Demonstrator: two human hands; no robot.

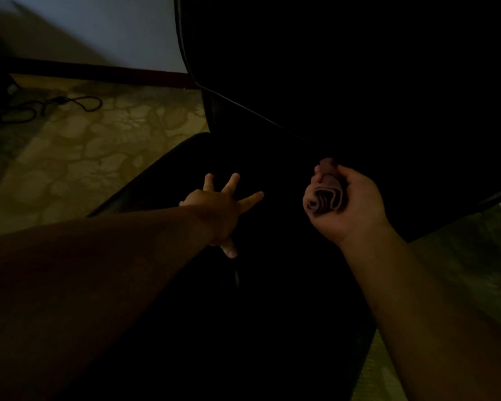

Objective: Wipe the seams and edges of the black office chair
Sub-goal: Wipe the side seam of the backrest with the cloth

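The black office chair [272,314] fills the middle and right of the dim head view, its backrest [330,68] rising at the top and its seat spreading below. My left hand [220,209] lies with fingers spread flat on the seat near its left edge. My right hand [347,204] hovers above the seat's back part, fingers curled round a folded, rolled-up brownish cloth [326,195]. The seam between seat and backrest runs as a thin pale line [243,107] above both hands.
A yellowish patterned floor [84,157] spreads to the left and shows again at the lower right. A dark cable [55,105] lies looped on the floor at the far left. A white wall with a dark skirting board [99,70] stands behind.
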